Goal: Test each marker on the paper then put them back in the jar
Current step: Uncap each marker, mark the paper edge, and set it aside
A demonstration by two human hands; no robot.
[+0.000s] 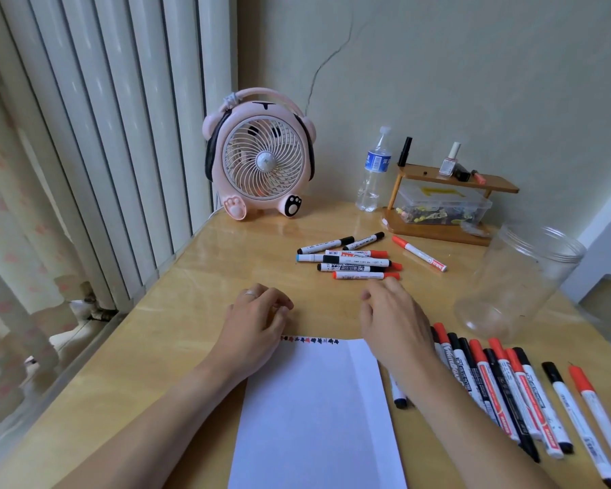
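Note:
A white sheet of paper (314, 411) lies in front of me, with a row of small red and black marks along its top edge. My left hand (253, 326) rests at the paper's top left corner, fingers loosely curled, holding nothing. My right hand (392, 322) hovers past the top right corner with relaxed fingers, just short of a pile of several capped markers (350, 259). Another row of several markers (501, 390) lies to the right of the paper. One red marker (418, 253) lies apart. The clear plastic jar (519, 277) stands at the right with nothing in it.
A pink desk fan (260, 153) stands at the back of the wooden table (205, 277). Beside it are a water bottle (373, 171) and a small wooden shelf (448, 206) with a clear box and small bottles. A radiator and curtain run along the left.

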